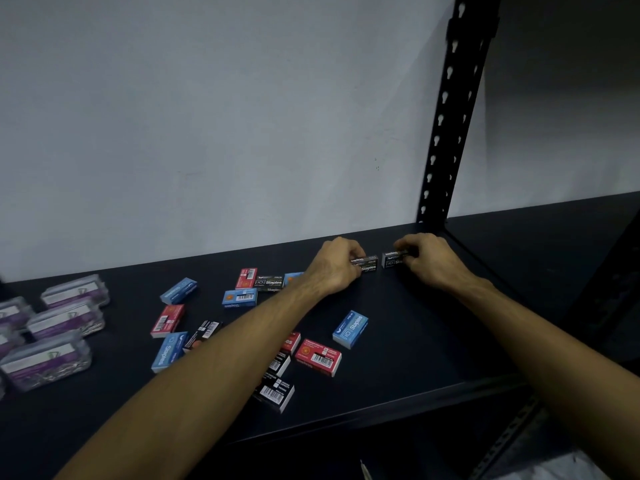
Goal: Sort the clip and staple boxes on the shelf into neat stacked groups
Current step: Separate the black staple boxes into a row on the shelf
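Two black staple boxes sit at the back of the shelf (398, 323), one pinched in your left hand (334, 268), the other (393, 259) in your right hand (427, 261). Fingers curl round each box's outer end, leaving a gap between them, probably to start a black group. Behind your wrists, coloured staple boxes (350, 329) lie scattered.

Boxes lay scattered over the shelf (398, 358), with two held at its rear right.

The clip boxes (65, 327) sat grouped at the far left; loose staple boxes (242, 323) spread across the middle. Near the back wall, beside the upright post (450, 133), the left hand (334, 266) gripped one staple box (366, 264), and just right of it the right hand (429, 259) pinched another (393, 259), the two boxes slightly apart.
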